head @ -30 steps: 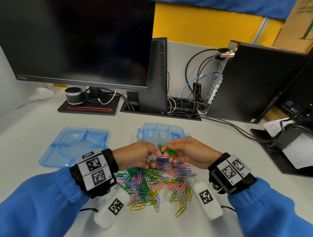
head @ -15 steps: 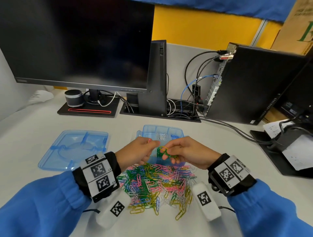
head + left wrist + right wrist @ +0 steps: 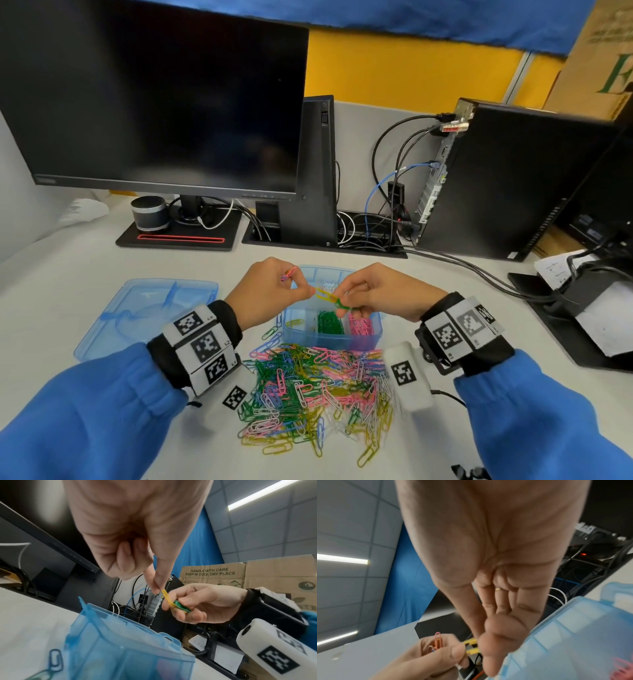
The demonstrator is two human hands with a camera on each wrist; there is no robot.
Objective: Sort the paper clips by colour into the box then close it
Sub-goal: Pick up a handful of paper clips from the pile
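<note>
Both hands, left hand [image 3: 270, 294] and right hand [image 3: 380, 294], are pinching a yellow clip [image 3: 324, 294] over the box [image 3: 375, 334], risking dropping it into the wrong compartment.

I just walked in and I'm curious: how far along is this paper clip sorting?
Early on. The box already holds some green, pink, yellow and white clips in separate compartments. The left hand pinches a yellow clip; the right hand holds green clips. A large mixed pile is still unsorted, and the lid lies apart, so the box stands open.
</note>
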